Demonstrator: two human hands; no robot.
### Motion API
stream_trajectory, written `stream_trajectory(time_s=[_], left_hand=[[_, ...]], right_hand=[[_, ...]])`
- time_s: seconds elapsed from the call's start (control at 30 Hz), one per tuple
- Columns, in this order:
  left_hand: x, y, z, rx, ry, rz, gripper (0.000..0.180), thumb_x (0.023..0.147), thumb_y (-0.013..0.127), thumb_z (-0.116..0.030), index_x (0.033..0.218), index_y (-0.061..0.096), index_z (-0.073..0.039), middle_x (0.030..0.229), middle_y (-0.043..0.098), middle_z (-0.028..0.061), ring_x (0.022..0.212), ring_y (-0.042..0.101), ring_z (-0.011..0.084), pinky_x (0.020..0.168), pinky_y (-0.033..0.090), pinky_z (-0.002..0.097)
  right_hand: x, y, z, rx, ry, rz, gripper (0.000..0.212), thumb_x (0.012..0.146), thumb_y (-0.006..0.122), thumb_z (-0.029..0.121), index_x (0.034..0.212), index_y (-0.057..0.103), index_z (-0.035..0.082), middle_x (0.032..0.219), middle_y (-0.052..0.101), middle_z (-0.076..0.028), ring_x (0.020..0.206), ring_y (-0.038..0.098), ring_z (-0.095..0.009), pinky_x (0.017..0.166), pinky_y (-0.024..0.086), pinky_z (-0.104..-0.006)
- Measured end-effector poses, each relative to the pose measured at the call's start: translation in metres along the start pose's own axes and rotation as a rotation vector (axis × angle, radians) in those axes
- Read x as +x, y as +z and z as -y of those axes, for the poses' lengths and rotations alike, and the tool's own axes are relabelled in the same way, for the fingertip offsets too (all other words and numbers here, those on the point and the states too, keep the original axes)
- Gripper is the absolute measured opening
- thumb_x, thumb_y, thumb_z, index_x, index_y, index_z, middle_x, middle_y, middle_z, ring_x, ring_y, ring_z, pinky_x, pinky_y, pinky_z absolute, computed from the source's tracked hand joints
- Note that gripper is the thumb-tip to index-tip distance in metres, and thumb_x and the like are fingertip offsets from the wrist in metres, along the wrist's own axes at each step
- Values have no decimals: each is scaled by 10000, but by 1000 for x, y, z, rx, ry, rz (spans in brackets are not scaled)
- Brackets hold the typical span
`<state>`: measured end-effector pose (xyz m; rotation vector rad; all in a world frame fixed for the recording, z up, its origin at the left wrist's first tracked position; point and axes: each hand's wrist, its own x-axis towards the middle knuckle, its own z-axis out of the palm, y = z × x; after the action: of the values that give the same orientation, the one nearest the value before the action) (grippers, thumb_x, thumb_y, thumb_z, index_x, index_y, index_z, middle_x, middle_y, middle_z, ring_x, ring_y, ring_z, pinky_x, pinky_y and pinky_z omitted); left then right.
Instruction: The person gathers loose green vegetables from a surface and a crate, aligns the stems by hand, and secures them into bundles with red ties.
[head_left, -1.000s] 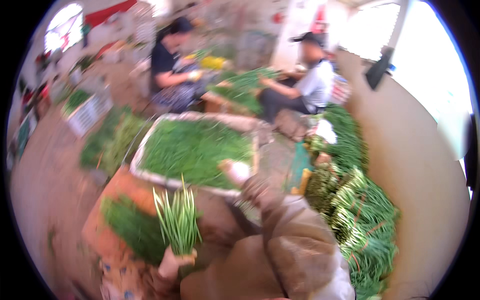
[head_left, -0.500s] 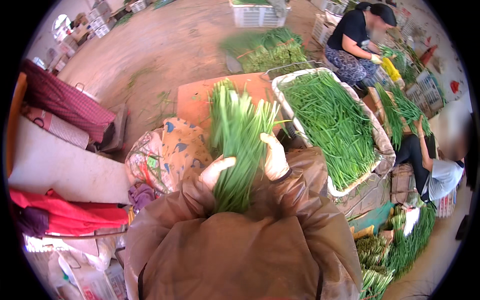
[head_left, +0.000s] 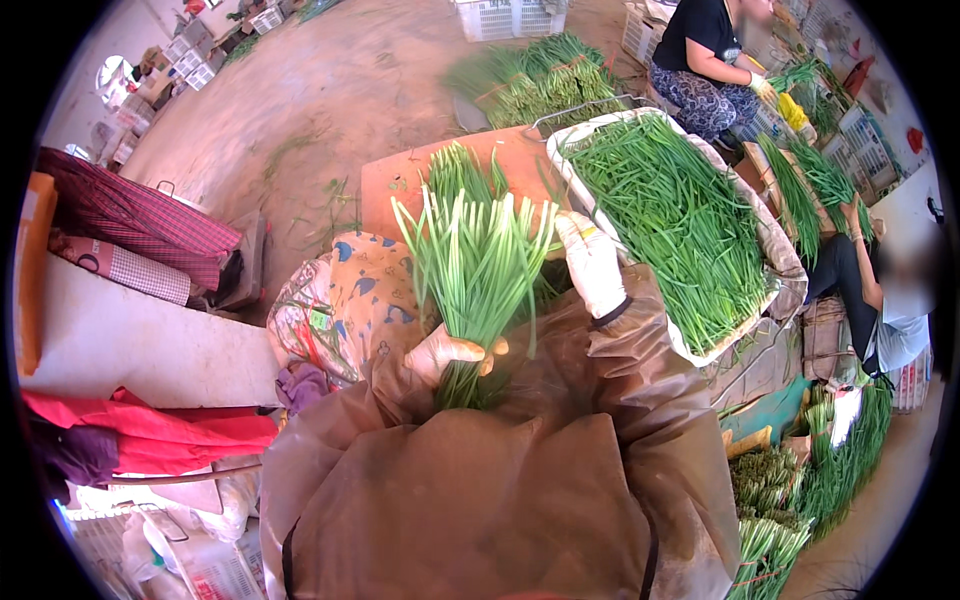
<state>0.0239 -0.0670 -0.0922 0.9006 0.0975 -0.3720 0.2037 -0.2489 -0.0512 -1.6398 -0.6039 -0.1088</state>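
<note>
A loose bunch of garlic chives (head_left: 478,265) fans out in front of me, pale cut ends up and green leaves down. My gloved left hand (head_left: 450,355) is wrapped round its lower part, the thumb across the front. Beside the bunch's upper right edge, my gloved right hand (head_left: 592,265) points upward, its fingers stretched and close to the outer stems. Whether it touches them is hard to tell. Beyond the held bunch, more garlic chives (head_left: 462,170) lie on an orange-brown board (head_left: 390,185). Brown waterproof sleeves cover both my arms.
At right stands a white lined crate (head_left: 690,352) heaped with loose chives. Tied bundles (head_left: 560,95) lie beyond the board. Patterned cloth (head_left: 365,285) is at left, near a white table (head_left: 150,335). Two people work at right, one (head_left: 700,65) crouching, one (head_left: 890,320) sitting.
My right hand has moved up and right, away from the stems. The left hand still grips the bunch, whose pale ends now spread wider. More chives show behind it on the board.
</note>
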Motion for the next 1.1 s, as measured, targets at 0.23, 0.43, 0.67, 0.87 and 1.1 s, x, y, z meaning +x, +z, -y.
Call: stream_trajectory(time_s=[0.23, 0.43, 0.67, 0.87, 1.1], left_hand=[[-4, 28, -10, 80, -2, -109, 413, 691, 701, -14, 1088, 596, 29, 992, 657, 153, 697, 637, 218, 627, 520, 329], [5, 27, -8, 26, 89, -155, 404, 692, 706, -40, 1078, 608, 26, 971, 668, 147, 693, 637, 229, 627, 516, 327], [-2, 23, -9, 15, 107, -159, 426, 687, 718, -43, 1090, 598, 26, 969, 664, 145, 683, 635, 232, 610, 514, 324], [-7, 29, -20, 53, 83, -229, 436, 669, 716, -31, 1086, 600, 26, 960, 666, 129, 681, 632, 200, 608, 510, 300], [1, 24, -30, 213, 23, -222, 420, 667, 713, -16, 1073, 611, 22, 943, 670, 119, 677, 630, 188, 625, 511, 296]], right_hand=[[-2, -22, 12, 338, 364, 115, 303, 974, 488, 174, 1234, 545, 26, 674, 526, 25, 535, 449, -47, 502, 371, -180], [-45, 22, 28, 341, 208, 16, 429, 964, 515, 208, 1362, 440, 68, 690, 486, 47, 560, 425, -35, 527, 381, -171], [1, -53, -9, 589, 350, -179, 289, 942, 560, 226, 1120, 616, 5, 603, 522, 26, 500, 438, -41, 485, 351, -178], [27, -109, -35, 314, 341, -502, 191, 950, 525, 143, 1043, 653, 35, 586, 474, 54, 497, 371, -10, 465, 304, -164], [44, -67, 43, -768, -304, 276, 565, 741, 691, 396, 1192, 587, 73, 1218, 543, -227, 1088, 536, -377, 937, 426, -419]])
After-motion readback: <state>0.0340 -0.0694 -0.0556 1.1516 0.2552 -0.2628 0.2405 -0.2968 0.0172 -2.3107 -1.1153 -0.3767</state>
